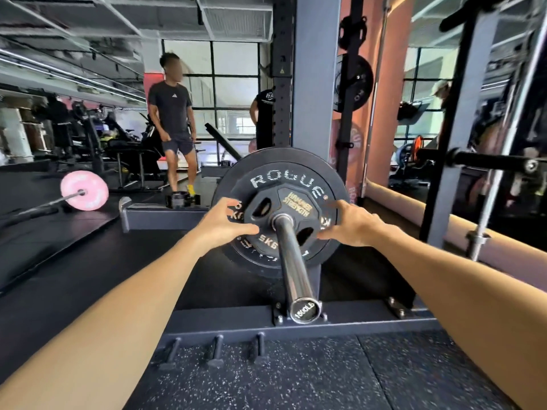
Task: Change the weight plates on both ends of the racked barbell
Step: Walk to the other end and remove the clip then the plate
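Note:
The barbell's steel sleeve [293, 261] points straight at me, its end cap low in the middle. On it sits a small black 5 kg plate [296, 199] with gold lettering, pressed against a larger black Rogue plate [266, 168] behind. My left hand [228, 223] grips the small plate's left edge, thumb on its face. My right hand [352, 223] grips its right edge the same way. No collar shows on the sleeve.
A grey rack upright [315, 84] rises right behind the plates. Storage pegs [217, 350] stick up from the rack base near me. A pink-plated barbell [84, 193] lies on the floor at left, a person [174, 122] stands beyond. Another bar end [479, 238] is at right.

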Tool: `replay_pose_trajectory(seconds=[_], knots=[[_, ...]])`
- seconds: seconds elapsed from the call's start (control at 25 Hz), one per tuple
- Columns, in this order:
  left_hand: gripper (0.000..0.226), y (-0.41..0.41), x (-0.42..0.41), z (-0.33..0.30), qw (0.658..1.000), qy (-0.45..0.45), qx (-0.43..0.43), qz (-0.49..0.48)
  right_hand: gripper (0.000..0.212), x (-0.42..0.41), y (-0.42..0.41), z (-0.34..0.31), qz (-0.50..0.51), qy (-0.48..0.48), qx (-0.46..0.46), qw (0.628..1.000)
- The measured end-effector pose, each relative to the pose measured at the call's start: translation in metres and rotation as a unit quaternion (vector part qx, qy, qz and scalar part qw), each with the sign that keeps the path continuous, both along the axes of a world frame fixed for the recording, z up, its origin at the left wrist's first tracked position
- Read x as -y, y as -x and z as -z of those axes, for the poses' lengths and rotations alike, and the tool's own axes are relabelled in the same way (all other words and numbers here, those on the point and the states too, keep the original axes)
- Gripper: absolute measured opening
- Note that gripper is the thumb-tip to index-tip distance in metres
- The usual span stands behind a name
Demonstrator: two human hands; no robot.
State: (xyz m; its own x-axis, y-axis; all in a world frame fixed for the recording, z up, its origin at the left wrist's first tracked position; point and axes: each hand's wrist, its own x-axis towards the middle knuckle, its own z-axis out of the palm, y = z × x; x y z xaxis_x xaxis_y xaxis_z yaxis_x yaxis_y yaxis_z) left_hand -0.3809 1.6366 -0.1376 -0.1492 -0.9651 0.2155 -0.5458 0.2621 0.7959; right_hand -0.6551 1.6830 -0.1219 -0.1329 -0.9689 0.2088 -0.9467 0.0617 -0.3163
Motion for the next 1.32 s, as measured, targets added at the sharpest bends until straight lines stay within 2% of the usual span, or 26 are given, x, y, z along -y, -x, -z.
replay_pose_trajectory(seconds=[0.28, 0.56, 0.64, 0.72, 0.8, 0.92, 1.0, 1.08, 1.2, 1.32], knots=[[0.081, 0.031, 0.042, 0.01, 0.999, -0.002, 0.029, -0.02, 0.087, 0.03, 0.036, 0.017, 0.014, -0.012, 0.017, 1.0], [0.078, 0.047, 0.119, 0.017, 0.994, 0.028, 0.074, -0.074, 0.063, 0.111, 0.048, 0.043, 0.009, -0.016, 0.039, 0.999], [0.078, 0.053, 0.143, 0.018, 0.99, 0.041, 0.103, -0.085, 0.051, 0.135, 0.048, 0.054, 0.01, -0.022, 0.044, 0.999], [0.077, 0.06, 0.159, 0.023, 0.986, 0.046, 0.138, -0.086, 0.048, 0.154, 0.048, 0.064, 0.013, -0.023, 0.043, 0.999], [0.072, 0.069, 0.173, 0.03, 0.974, 0.057, 0.193, -0.1, 0.05, 0.174, 0.047, 0.074, 0.018, -0.023, 0.05, 0.998], [0.052, 0.077, 0.184, 0.03, 0.935, 0.104, 0.294, -0.167, 0.049, 0.196, 0.041, 0.083, 0.011, -0.024, 0.053, 0.998], [0.042, 0.079, 0.19, 0.028, 0.917, 0.109, 0.331, -0.194, 0.049, 0.207, 0.036, 0.089, 0.013, 0.002, 0.085, 0.996], [0.048, 0.078, 0.196, 0.031, 0.921, 0.075, 0.326, -0.2, 0.043, 0.215, 0.031, 0.093, 0.019, 0.058, 0.109, 0.992], [0.068, 0.071, 0.203, 0.042, 0.947, -0.007, 0.245, -0.206, 0.032, 0.227, 0.027, 0.086, 0.025, 0.101, 0.114, 0.988], [0.066, 0.069, 0.207, 0.049, 0.957, -0.053, 0.18, -0.221, 0.02, 0.239, 0.028, 0.076, 0.051, 0.108, 0.115, 0.986]])
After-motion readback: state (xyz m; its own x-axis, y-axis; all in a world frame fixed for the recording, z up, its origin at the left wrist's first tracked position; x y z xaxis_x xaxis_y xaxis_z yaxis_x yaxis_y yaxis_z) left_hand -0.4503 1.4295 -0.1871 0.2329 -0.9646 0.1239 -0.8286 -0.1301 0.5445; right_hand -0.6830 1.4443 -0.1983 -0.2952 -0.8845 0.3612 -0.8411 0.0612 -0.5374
